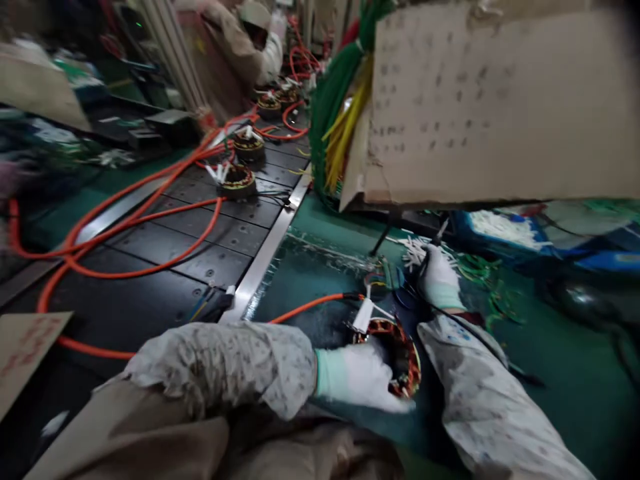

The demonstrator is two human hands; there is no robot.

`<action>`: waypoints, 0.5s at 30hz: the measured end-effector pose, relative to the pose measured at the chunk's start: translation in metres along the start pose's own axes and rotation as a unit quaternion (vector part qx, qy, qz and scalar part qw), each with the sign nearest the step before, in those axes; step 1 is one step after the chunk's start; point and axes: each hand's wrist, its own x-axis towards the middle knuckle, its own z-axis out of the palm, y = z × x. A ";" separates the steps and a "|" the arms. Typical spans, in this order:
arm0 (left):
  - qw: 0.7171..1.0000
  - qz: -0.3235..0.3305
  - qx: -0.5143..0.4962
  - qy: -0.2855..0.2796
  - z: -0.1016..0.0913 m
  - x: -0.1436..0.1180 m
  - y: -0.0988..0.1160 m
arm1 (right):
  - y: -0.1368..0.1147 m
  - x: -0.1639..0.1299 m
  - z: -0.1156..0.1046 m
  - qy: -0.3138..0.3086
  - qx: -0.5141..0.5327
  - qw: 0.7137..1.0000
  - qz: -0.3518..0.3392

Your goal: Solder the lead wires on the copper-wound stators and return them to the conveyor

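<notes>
My left hand [365,377], in a white glove, grips a round motor stator [400,357] with copper windings near the front of the green bench. White sleeved leads and an orange cable [305,308] come off the stator. My right hand [439,279], also gloved, reaches further back among thin black and green wires [395,277]; the picture is blurred, so I cannot tell whether it holds any of them.
A dark conveyor [200,233] on the left carries several stators [238,180] with orange cables. Another person works at its far end [250,47]. A cardboard sheet [500,100] and bundles of green and yellow wires [340,100] hang over the bench. A blue tray [500,230] sits right.
</notes>
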 end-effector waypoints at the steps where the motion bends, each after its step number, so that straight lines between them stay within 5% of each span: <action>1: 1.000 0.004 -0.002 -0.016 0.003 -0.008 -0.004 | 0.003 0.006 0.003 -0.016 -0.009 1.000 -0.001; 4: 0.999 -0.050 0.012 -0.008 -0.015 -0.045 -0.034 | 0.020 0.005 0.010 -0.008 -0.012 1.000 0.001; 8: 0.964 -0.251 0.064 -0.068 -0.068 -0.124 -0.076 | 0.040 -0.015 0.017 0.070 0.028 0.996 -0.041; 12: 0.827 -0.531 0.103 -0.151 -0.097 -0.214 -0.092 | 0.047 -0.027 0.021 0.149 0.055 0.987 -0.012; 15: 0.714 -0.668 0.073 -0.198 -0.108 -0.268 -0.086 | 0.045 -0.032 0.019 0.123 0.054 0.991 -0.019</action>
